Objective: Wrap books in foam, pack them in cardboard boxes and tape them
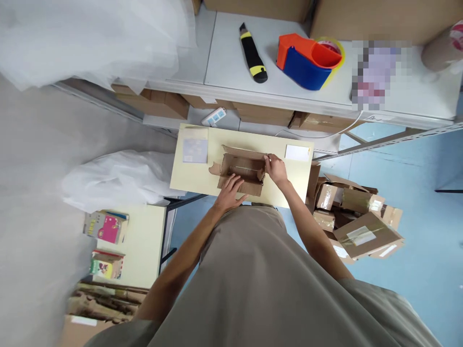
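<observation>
A small cardboard box (245,165) lies on the pale yellow table with its flaps folded out, and its inside shows bare brown board. The box's right end looks torn. My right hand (277,169) pinches the edge of that end between thumb and fingers. Along the near side, my left hand (229,193) rests with fingers stretched out and apart on the box's near wall and flap. A book or packet with a pale purple cover (195,150) lies to the left of the box, and a white card (297,153) lies to the right.
On the grey shelf (224,58) ahead are a utility knife (253,53) and a tape dispenser (307,62). A power strip (214,117) sits below. Cardboard boxes (361,226) pile up on the right floor. White plastic sheeting (119,178) and books (106,227) are at left.
</observation>
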Demonstrator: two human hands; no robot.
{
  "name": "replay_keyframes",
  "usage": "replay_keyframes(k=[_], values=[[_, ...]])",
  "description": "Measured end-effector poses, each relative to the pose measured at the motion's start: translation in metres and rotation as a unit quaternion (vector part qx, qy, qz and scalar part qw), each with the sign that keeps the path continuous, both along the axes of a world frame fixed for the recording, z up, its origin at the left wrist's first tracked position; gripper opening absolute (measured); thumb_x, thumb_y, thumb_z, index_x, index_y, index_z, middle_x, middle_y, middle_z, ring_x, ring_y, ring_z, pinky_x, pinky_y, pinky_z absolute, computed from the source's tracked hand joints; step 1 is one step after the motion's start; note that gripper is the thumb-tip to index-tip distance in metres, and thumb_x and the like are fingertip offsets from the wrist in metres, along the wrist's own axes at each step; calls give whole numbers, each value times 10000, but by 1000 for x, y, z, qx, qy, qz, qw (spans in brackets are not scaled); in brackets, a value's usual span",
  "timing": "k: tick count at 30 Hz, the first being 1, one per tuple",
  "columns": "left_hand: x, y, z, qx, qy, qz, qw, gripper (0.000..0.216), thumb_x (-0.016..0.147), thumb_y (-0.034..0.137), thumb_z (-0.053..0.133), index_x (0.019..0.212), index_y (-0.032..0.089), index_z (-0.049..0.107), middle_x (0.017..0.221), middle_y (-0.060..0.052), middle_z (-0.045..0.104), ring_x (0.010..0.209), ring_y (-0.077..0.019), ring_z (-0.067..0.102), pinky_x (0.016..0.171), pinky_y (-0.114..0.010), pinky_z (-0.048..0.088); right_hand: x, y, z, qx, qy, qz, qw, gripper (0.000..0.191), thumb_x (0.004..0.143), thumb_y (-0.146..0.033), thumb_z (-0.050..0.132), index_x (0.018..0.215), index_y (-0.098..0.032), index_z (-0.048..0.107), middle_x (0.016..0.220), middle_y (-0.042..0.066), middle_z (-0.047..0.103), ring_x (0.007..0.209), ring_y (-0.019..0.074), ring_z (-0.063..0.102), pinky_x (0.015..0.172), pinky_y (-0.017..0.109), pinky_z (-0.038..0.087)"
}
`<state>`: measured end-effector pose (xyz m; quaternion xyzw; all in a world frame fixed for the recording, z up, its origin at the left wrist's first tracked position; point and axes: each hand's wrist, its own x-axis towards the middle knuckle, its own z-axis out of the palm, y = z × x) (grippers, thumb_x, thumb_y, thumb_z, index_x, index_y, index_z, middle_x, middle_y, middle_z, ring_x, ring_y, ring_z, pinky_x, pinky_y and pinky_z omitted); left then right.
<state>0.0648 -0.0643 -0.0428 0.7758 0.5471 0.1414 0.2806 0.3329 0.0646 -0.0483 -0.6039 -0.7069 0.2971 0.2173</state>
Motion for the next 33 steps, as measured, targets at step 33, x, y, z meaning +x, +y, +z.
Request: replay_keyframes(k=[33], values=[[-214, 102, -5, -13, -144, 201, 969, 328, 1056, 214, 550, 1339, 218, 716, 1370, -141, 756, 1208, -282, 751, 1085, -436, 627, -150, -7, 44, 30, -56, -185, 981, 179, 1057, -363, 627, 1148, -216, 671, 1550, 229, 582, 870, 229, 787, 968, 495, 698]])
